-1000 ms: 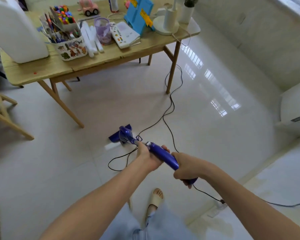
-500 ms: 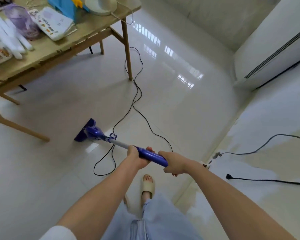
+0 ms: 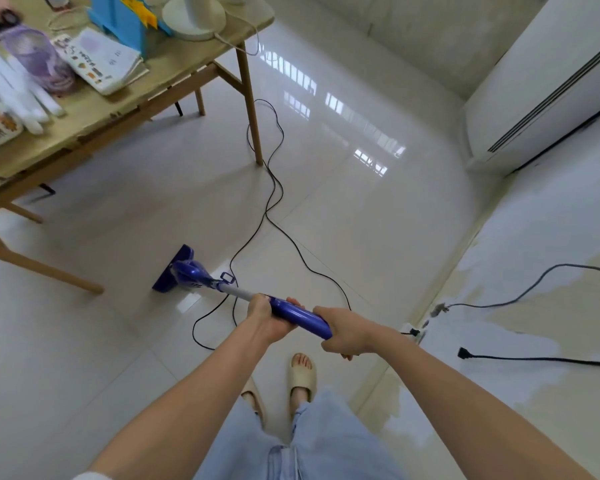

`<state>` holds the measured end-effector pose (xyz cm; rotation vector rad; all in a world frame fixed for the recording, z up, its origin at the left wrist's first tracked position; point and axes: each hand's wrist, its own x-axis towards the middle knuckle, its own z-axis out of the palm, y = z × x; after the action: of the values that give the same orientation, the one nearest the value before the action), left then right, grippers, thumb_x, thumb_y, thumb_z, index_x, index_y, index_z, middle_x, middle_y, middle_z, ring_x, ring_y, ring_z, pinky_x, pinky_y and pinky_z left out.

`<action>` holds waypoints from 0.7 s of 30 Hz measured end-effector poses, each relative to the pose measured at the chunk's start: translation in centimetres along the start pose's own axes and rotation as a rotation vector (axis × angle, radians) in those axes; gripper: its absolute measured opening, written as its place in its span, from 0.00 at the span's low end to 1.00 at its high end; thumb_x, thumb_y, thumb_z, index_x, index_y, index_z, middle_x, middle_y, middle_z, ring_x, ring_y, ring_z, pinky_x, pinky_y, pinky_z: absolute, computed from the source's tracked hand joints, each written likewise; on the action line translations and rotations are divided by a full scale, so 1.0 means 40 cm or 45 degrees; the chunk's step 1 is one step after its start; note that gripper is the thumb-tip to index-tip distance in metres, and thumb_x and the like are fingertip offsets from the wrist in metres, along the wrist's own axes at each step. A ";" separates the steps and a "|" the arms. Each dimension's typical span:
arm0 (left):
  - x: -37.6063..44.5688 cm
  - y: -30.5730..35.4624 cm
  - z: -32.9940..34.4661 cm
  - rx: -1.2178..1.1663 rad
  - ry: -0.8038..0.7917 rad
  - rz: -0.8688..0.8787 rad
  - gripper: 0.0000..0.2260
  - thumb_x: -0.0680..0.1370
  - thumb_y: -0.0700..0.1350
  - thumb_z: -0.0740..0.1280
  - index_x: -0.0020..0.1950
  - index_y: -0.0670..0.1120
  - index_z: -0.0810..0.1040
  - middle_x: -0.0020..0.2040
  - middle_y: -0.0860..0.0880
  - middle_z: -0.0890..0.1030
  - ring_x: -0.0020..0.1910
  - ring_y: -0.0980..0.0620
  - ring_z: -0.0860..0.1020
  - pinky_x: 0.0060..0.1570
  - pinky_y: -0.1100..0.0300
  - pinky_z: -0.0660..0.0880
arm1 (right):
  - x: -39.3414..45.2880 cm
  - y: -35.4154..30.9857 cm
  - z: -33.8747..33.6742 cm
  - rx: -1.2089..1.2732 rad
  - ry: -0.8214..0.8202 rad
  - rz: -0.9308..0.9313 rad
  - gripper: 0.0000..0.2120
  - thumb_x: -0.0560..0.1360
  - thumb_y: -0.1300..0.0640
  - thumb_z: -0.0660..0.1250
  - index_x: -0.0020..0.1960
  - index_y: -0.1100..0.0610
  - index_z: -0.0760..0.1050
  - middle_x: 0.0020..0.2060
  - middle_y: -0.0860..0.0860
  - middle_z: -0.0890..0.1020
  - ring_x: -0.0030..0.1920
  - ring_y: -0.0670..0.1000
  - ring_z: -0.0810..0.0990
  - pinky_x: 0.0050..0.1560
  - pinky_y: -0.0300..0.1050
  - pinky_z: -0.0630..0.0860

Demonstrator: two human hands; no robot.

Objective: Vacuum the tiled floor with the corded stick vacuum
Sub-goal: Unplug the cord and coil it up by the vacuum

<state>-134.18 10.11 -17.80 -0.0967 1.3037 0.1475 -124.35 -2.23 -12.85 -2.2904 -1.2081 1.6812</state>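
Both hands on the blue stick vacuum: left hand wrapped around the forward end of the blue handle where the grey tube starts, fingers curled tight on it; right hand gripping the rear end of the handle, fingers clamped round it, knuckles up. Vacuum slants down and away to the left, floor head flat on the glossy tiled floor, just off the near leg of the wooden worktop. Black power cord loops on the tiles beside the head, runs up past the far worktop leg, another strand trails right toward a wall outlet at the floor edge. Worktop carries a white lamp base, blue stand, open booklet, purple translucent cup, white gloves. Right side: white air conditioner unit standing against the wall, patchy painted floor strip with two more loose cables, one ending in a black plug. Person in light jeans, beige slides on both feet, standing right behind the handle.
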 end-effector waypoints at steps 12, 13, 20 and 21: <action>-0.238 0.192 0.026 -0.154 -0.370 0.281 0.03 0.79 0.34 0.58 0.45 0.39 0.68 0.42 0.41 0.72 0.40 0.46 0.72 0.44 0.52 0.71 | -0.053 -0.339 -0.160 -0.208 0.478 -0.238 0.09 0.70 0.61 0.66 0.49 0.59 0.70 0.44 0.55 0.79 0.44 0.57 0.80 0.42 0.48 0.77; -0.262 0.223 0.018 -0.154 -0.412 0.321 0.03 0.79 0.35 0.57 0.47 0.38 0.68 0.43 0.41 0.72 0.41 0.45 0.73 0.44 0.52 0.71 | -0.054 -0.390 -0.177 -0.173 0.415 -0.250 0.10 0.71 0.62 0.66 0.51 0.60 0.71 0.44 0.57 0.80 0.44 0.58 0.82 0.44 0.50 0.80; -0.369 0.387 -0.041 -0.102 -0.377 0.439 0.10 0.80 0.43 0.63 0.47 0.35 0.72 0.44 0.39 0.73 0.42 0.43 0.75 0.38 0.51 0.78 | -0.017 -0.638 -0.247 0.298 0.039 -0.257 0.03 0.75 0.66 0.64 0.43 0.64 0.71 0.33 0.56 0.76 0.31 0.49 0.77 0.39 0.40 0.78; -0.372 0.414 -0.044 -0.100 -0.344 0.459 0.11 0.80 0.44 0.64 0.46 0.35 0.72 0.44 0.39 0.72 0.41 0.44 0.74 0.34 0.52 0.79 | -0.004 -0.668 -0.245 0.360 0.052 -0.254 0.05 0.75 0.67 0.64 0.40 0.64 0.71 0.32 0.56 0.75 0.30 0.50 0.76 0.39 0.41 0.78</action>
<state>-142.39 25.37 -3.72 0.0904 1.0355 0.5030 -130.95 19.96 3.70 -1.9611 -1.0712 1.6083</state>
